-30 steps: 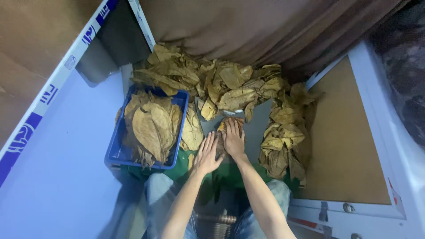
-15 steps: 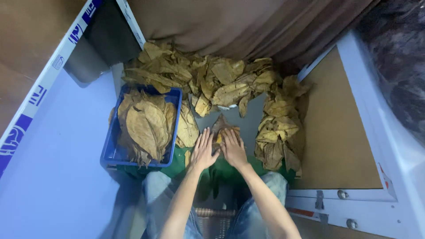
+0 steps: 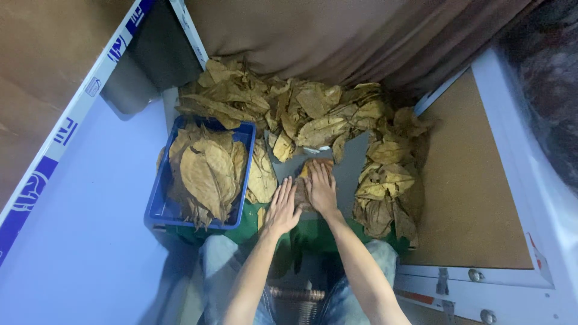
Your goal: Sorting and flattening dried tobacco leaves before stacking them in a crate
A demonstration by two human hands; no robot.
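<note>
Looking down past our knees, we've got both forearms running up from 6 o'clock to one dry brown leaf point(image 3: 308, 180) lying flat on the grey work surface point(image 3: 352, 174) dead centre; our left hand point(image 3: 283, 207) sits at about 7 o'clock of it, palm down, fingers spread and flat, touching the leaf's near left edge; our right hand point(image 3: 322, 189) is the nearer one to the job, lying right on top of the leaf, fingers straight and together, pressing rather than gripping; neither hand is closed round anything. The leaf's long axis runs roughly 6 to 12, same line as our right fingers, so most of it sticks out beyond the fingertips toward 12.

Just beside the left hand at 9 o'clock there's the blue crate point(image 3: 158, 207) with a stack of flattened leaves point(image 3: 205, 171) laid lengthwise in it; at 3 o'clock, a crumpled heap of leaves point(image 3: 385, 180) against the brown board point(image 3: 469, 198); further out at 12, the big loose pile point(image 3: 283, 105) under the brown curtain point(image 3: 337, 36).
</note>
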